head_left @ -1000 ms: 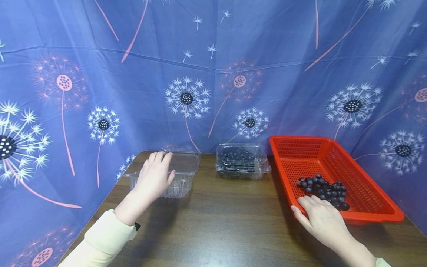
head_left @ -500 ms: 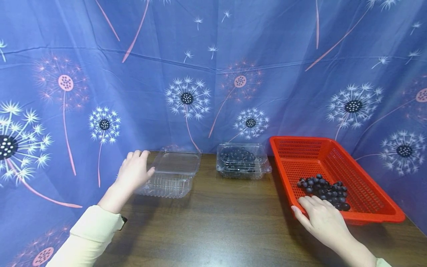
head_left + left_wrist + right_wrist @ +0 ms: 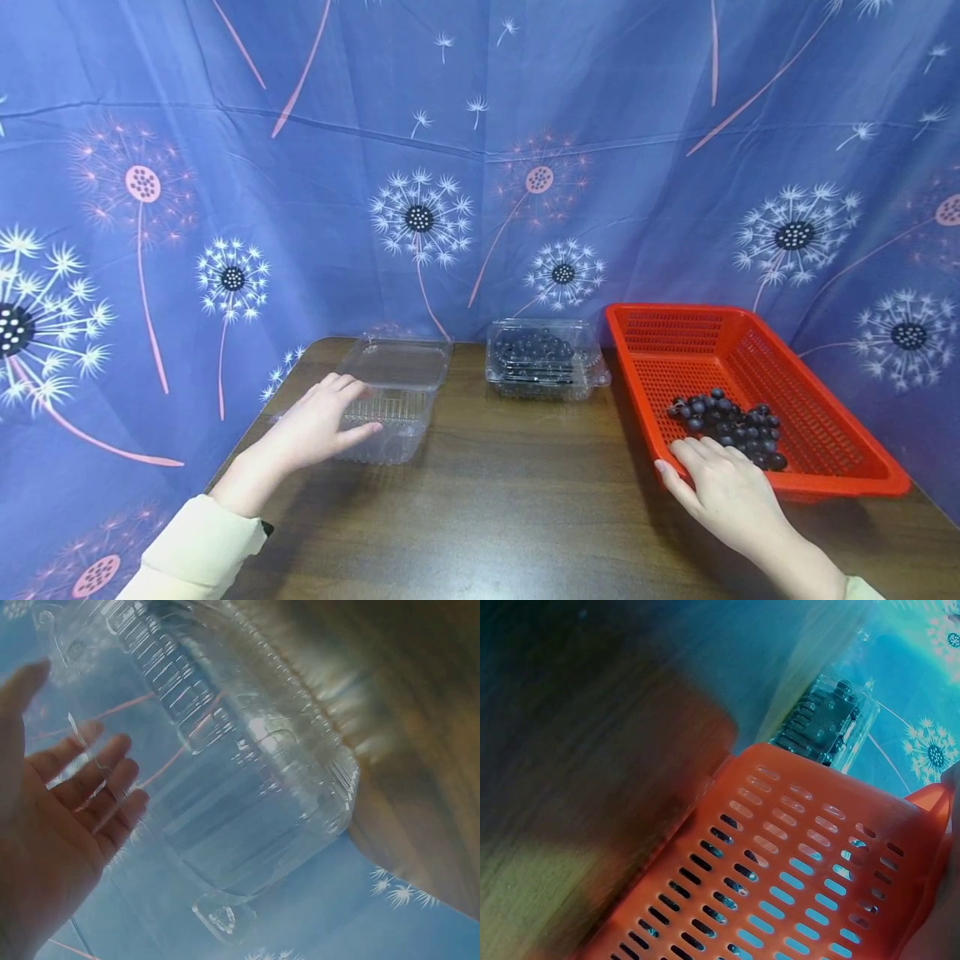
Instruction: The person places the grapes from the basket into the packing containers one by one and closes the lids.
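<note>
My left hand (image 3: 318, 422) is beside the left side of an uncovered clear plastic clamshell container (image 3: 390, 437), whose lid (image 3: 396, 362) is folded back. In the left wrist view, the fingers of that hand (image 3: 82, 795) are spread loosely beside the clear container (image 3: 247, 795) and grip nothing; whether any fingertip touches it cannot be told. My right hand (image 3: 729, 493) holds the near-left rim of a red plastic basket (image 3: 813, 392), thumb outside and fingers over the edge. A bunch of dark grapes (image 3: 738, 429) lies in the basket, just beyond those fingers.
A closed clear container (image 3: 546, 358) with dark grapes inside stands at the back middle of the brown wooden table (image 3: 495, 500). Behind the table hangs a blue curtain (image 3: 480, 100) with dandelion prints.
My left hand has moved left off the container, then back right and lower beside it. The container's base has shifted slightly nearer. The right hand stays on the basket.
</note>
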Motion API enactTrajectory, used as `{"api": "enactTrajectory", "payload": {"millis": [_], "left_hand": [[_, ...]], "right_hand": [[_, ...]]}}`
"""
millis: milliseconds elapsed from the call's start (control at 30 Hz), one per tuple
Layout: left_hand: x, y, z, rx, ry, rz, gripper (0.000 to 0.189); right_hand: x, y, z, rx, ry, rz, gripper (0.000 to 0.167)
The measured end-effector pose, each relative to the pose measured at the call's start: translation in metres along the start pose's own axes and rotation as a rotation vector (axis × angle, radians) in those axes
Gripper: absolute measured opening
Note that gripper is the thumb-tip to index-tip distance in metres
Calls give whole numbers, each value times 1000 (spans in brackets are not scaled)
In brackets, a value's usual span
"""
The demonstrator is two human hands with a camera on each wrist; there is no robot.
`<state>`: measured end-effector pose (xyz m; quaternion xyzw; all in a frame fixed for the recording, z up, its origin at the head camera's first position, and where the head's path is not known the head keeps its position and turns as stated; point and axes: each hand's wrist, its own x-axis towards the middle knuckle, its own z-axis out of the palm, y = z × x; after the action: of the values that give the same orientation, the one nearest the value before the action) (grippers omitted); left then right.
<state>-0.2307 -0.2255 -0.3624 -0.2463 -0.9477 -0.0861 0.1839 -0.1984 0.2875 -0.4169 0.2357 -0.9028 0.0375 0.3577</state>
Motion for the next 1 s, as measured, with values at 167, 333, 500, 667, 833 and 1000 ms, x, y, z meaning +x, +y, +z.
{"api": "enactTrajectory", "payload": {"millis": [167, 333, 500, 667, 833, 1000], "left_hand": [[-9, 4, 10, -9, -5, 97, 51], [-16, 8, 19, 18, -20, 169, 48], [-21, 12, 27, 103, -14, 210, 44], [-24, 12, 36, 173, 71, 274, 47], [-25, 13, 43, 214, 133, 326, 46], [-25, 15, 47, 232, 151, 351, 43]], "right_hand": [[1, 0, 0, 1, -2, -3, 23], [1, 0, -1, 3, 2, -7, 22], [0, -1, 0, -1, -1, -1, 22], [0, -1, 0, -4, -14, 10, 23], [0, -1, 1, -5, -14, 10, 23], [0, -1, 0, -4, -18, 12, 23]]}}
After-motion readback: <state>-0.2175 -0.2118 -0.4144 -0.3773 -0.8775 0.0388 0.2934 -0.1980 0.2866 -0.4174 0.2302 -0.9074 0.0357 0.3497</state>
